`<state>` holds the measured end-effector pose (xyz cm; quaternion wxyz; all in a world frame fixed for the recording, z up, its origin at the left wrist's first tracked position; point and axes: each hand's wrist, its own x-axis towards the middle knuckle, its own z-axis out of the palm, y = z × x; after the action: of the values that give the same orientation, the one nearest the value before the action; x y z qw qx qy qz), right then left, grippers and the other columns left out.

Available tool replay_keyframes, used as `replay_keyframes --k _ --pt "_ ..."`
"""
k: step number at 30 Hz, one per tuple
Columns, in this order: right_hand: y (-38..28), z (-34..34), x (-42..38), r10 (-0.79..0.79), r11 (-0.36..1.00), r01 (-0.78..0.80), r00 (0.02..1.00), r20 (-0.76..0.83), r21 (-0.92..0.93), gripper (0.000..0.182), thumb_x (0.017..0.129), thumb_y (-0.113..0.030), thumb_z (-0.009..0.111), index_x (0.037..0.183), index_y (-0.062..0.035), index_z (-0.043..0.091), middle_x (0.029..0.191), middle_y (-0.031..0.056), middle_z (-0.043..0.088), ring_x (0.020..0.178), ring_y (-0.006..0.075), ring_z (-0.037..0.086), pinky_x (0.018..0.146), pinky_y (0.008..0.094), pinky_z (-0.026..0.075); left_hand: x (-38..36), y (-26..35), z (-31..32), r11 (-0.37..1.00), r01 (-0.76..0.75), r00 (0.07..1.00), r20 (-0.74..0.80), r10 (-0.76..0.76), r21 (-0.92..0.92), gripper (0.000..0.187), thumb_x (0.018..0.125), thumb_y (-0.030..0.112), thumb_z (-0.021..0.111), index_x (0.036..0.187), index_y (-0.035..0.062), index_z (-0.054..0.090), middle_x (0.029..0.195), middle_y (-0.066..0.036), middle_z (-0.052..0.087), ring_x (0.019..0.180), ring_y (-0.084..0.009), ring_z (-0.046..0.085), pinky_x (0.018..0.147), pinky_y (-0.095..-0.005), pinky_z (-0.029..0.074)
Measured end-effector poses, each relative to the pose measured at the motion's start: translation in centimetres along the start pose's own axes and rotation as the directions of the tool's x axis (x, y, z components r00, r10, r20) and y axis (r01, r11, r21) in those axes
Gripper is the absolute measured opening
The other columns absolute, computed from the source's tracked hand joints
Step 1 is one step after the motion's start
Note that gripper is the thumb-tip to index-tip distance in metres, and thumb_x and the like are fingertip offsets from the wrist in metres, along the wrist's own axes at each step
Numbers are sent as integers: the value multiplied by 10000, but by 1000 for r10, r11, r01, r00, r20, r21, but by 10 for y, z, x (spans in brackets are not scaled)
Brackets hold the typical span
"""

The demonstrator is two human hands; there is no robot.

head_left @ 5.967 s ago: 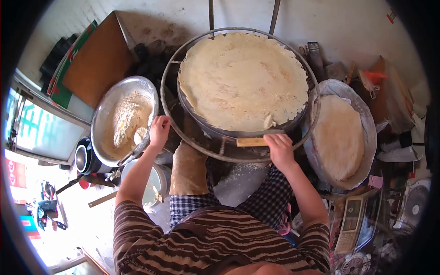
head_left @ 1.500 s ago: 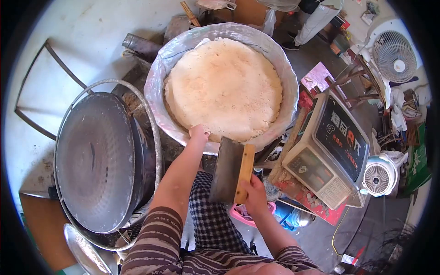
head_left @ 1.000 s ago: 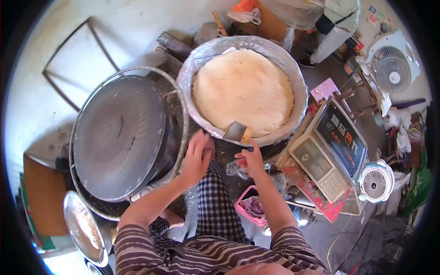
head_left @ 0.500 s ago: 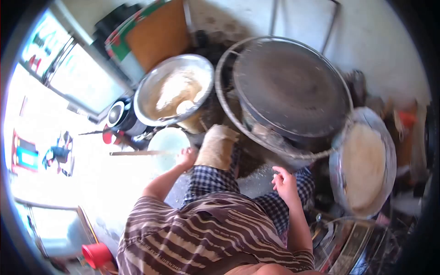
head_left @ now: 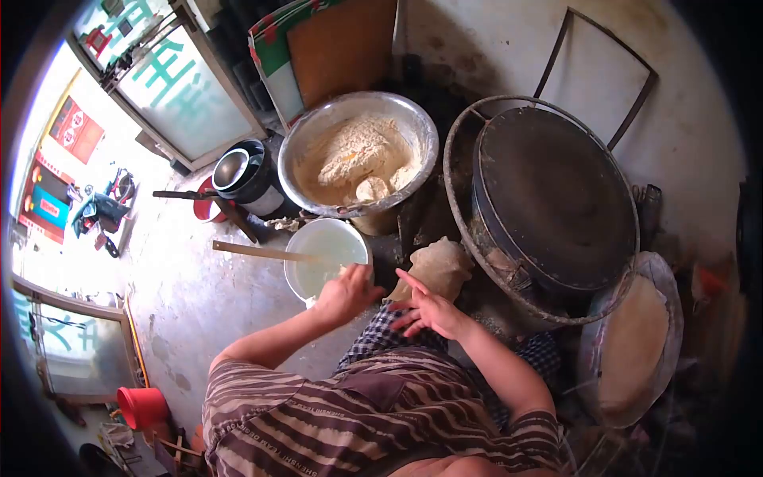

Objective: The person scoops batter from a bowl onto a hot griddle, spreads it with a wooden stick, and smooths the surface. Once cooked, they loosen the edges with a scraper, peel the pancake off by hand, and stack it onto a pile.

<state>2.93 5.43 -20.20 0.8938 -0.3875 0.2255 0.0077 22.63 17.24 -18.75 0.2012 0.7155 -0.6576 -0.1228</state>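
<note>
My left hand (head_left: 346, 296) is over the near right rim of a white bucket (head_left: 298, 274), its fingers loosely bent and part of them hidden; I make out nothing in it. A wooden stick (head_left: 254, 251) leans in the bucket, which holds pale, cloudy liquid. My right hand (head_left: 435, 312) is open above my lap, fingers spread, with nothing in it. Just beyond it, a beige cloth-like cover (head_left: 437, 266) lies over my knee. Farther back, a large metal basin (head_left: 433, 151) holds pale floury material (head_left: 358, 151) with a rounded lump (head_left: 372, 189) at its near side.
To the right stands a large round dark griddle (head_left: 556, 207) inside a metal ring (head_left: 449, 171). Beside it is a plastic-lined tray (head_left: 671, 342) with a tan, flat layer. A black pot (head_left: 258, 179) stands left of the basin. A red bucket (head_left: 143, 407) is at lower left.
My right hand has moved left, from beside the griddle to in front of the covered knee, near my left hand. The head view has shifted, so the scene appears farther right.
</note>
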Motion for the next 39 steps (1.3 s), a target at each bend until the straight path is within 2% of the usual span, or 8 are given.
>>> replay_keyframes --k 5,7,11,15,19,24,27,39 --pt "20 -11 25 88 959 -117 989 121 259 423 946 -426 422 1012 -40 581 918 94 611 870 200 623 688 312 530 25 -13 -2 829 -304 879 -474 55 -469 431 849 352 619 1115 39 489 1037 -134 517 971 -275 523 815 -363 452" --pt "14 -18 10 110 992 -116 985 134 41 377 941 -381 444 870 -40 590 865 84 600 830 192 617 656 307 531 60 -74 26 686 134 688 -431 -584 -715 473 894 433 519 1102 8 515 1066 -134 501 1015 -267 490 880 -391 412" --pt "-2 -22 -37 135 989 -146 948 289 15 150 887 -188 540 914 -42 523 876 66 540 761 161 610 617 302 550 114 -92 -11 -515 334 559 606 -566 -790 409 939 276 446 1116 -91 414 1024 -186 487 901 -249 528 815 -407 461" --pt "-31 -24 -74 319 890 -221 926 200 -398 272 841 -63 512 1107 -70 456 900 64 514 799 159 620 626 302 562 156 -188 44 -811 378 658 746 -104 -446 364 928 159 432 1120 -132 329 963 -207 496 649 -190 552 581 -293 523" --pt "-43 -14 -109 225 573 -214 969 -100 -791 574 817 -14 424 1354 -175 300 929 162 576 774 261 646 642 373 547 175 -207 46 -482 705 500 847 -181 -520 170 879 76 484 931 -86 487 784 -148 553 562 -161 538 484 -251 503" --pt "-20 -24 -138 -178 301 -97 972 -156 -949 578 831 -47 428 1384 -144 287 888 248 626 777 430 608 698 485 488 172 -155 11 820 572 694 518 -500 26 141 821 97 554 900 -16 527 796 -136 574 676 -238 628 574 -321 525" --pt "-8 -32 -148 -260 251 -78 955 -145 -965 550 831 -50 442 1364 -112 320 896 232 630 769 419 609 690 483 490 153 -147 20 758 87 980 82 -182 647 334 785 110 573 1086 19 464 945 -159 585 748 -307 662 627 -407 542" --pt "25 -28 -143 -414 314 -11 898 -147 -949 521 821 -55 470 1335 -79 391 971 209 632 796 381 624 697 455 508 76 -160 43 873 234 971 -154 -185 428 671 763 -5 486 1393 133 301 988 -181 509 728 -365 615 583 -452 504"
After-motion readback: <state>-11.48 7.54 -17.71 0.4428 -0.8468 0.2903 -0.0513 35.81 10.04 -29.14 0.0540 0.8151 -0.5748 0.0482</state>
